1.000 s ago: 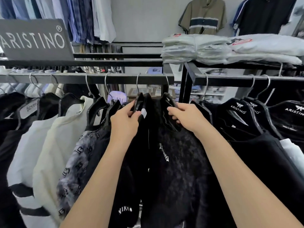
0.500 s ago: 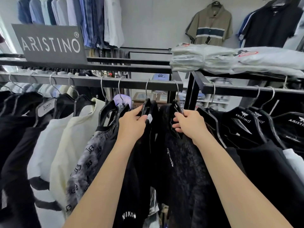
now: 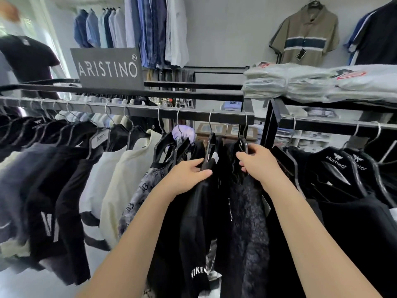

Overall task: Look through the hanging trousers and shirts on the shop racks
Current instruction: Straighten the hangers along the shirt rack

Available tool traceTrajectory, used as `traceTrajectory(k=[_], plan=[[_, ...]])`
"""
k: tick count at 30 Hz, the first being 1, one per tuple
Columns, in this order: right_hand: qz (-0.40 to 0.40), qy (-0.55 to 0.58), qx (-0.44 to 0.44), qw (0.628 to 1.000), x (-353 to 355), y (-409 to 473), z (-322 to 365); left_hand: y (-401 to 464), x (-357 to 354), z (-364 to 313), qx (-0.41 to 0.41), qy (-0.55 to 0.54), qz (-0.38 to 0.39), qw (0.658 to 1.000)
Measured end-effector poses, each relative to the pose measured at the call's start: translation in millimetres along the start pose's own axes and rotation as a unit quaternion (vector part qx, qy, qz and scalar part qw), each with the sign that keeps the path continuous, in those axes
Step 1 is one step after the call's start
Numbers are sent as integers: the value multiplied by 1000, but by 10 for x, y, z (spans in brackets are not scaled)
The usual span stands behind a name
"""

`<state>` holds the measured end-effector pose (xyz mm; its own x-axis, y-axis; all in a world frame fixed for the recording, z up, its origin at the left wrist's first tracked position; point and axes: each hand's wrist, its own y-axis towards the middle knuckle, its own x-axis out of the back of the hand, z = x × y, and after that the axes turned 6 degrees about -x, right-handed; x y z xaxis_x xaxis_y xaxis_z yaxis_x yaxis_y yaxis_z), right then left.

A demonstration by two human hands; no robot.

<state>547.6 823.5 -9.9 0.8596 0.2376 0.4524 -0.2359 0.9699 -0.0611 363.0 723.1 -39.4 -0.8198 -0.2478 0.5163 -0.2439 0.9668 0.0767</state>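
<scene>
A black metal rail [image 3: 139, 110] carries a row of shirts on hangers. My left hand [image 3: 185, 175] grips the black hanger of a black shirt with white lettering [image 3: 197, 244]. My right hand [image 3: 256, 163] grips the hanger of the dark patterned shirt [image 3: 249, 222] next to it, at the rail's right end. The two hangers are held a little apart. To the left hang a grey printed shirt [image 3: 139, 194], a cream shirt [image 3: 120, 186] and several black ones.
A second rack [image 3: 335, 125] to the right holds black shirts on branded hangers, with folded bagged shirts [image 3: 322, 82] stacked on top. A grey brand sign [image 3: 107, 67] stands on the left rack. Shirts hang on the back wall. A person in a dark shirt [image 3: 28, 61] stands far left.
The view has swung left and down, showing more of the left rack and a person at far left. Both hands keep their grip on the same two hangers.
</scene>
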Motion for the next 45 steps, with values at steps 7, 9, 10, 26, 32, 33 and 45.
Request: traceTrajectory(k=[7, 9, 10, 26, 32, 33, 45], plan=[[-181, -68, 226, 955, -314, -415, 172, -203, 46, -47, 19, -70, -55, 996], [-122, -71, 280, 950, -490, -464, 263, -247, 86, -48, -13, -108, -123, 986], [-84, -79, 300, 947, -566, -478, 312, -294, 122, -63, -34, -116, -164, 979], [267, 13, 439, 858, -933, -1050, 1712, -1733, 1600, -828, -64, 55, -431, 898], [311, 55, 457, 832, -1106, -1306, 2012, -2326, 1948, -1020, -66, 61, -471, 878], [310, 60, 456, 832, -1132, -1328, 2042, -2385, 2006, -1023, -68, 65, -472, 876], [274, 69, 384, 879, -1468, -1076, 2178, -2083, 2736, -455, -70, 51, -382, 920]])
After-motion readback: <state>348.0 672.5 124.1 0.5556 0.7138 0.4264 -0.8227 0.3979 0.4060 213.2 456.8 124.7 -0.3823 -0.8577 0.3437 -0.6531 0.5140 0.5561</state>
